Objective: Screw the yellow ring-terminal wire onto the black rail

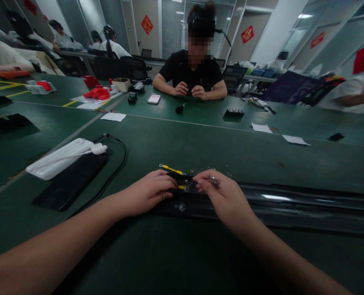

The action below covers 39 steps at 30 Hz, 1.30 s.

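Observation:
A long glossy black rail [292,199] lies across the table, its left end under my hands. My left hand [149,191] rests at that end with fingers closed together; a short yellow wire [180,187] with a ring terminal comes out from its fingertips, over the rail. Just right of it, my right hand [221,192] is pinched around a small silvery metal piece [213,180], mostly hidden by the fingers. Behind the left fingertips lies another yellow wire [172,169] with ring ends. A round metal fastener [182,207] sits on the rail's near part.
A white power strip [62,157] and a dark flat slab [73,180] lie left, with a black cable [125,153] curving beside them. Small loose hardware [192,171] sits behind the rail. Across the table a person [191,73] handles something dark; a black clip strip [233,113] lies nearby.

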Available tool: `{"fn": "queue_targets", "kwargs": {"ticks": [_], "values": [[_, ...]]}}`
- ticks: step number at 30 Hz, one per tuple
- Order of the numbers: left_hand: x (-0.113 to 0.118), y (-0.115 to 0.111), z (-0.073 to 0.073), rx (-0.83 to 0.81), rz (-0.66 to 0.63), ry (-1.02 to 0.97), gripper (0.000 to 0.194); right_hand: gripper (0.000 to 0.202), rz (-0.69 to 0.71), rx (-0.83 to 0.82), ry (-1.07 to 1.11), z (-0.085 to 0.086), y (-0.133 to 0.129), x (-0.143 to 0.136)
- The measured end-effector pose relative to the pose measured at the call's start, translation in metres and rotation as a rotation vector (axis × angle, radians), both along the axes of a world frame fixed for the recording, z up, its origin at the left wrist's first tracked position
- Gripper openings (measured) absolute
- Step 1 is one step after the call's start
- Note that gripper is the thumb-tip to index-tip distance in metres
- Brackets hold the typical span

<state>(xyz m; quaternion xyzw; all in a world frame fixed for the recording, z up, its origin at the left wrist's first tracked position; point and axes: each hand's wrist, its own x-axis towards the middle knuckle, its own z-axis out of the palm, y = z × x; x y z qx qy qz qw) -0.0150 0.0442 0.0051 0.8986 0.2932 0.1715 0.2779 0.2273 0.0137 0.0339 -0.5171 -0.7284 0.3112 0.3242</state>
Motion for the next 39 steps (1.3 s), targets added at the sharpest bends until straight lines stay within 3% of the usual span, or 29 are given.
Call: {"fn": "queue_targets", "kwargs": {"ticks": [7,39], "values": [[0.0002,0.0002,0.0002,-0.007,0.005,0.013,0.018,0.021,-0.145,0.053,0.028,0.0048,-0.0047,-0.0032],[0.0011,0.0007,0.0013,-0.001,-0.002,0.056,0.016,0.022,-0.059,0.084,-0.041,-0.0011,-0.0027,-0.0032]]}}
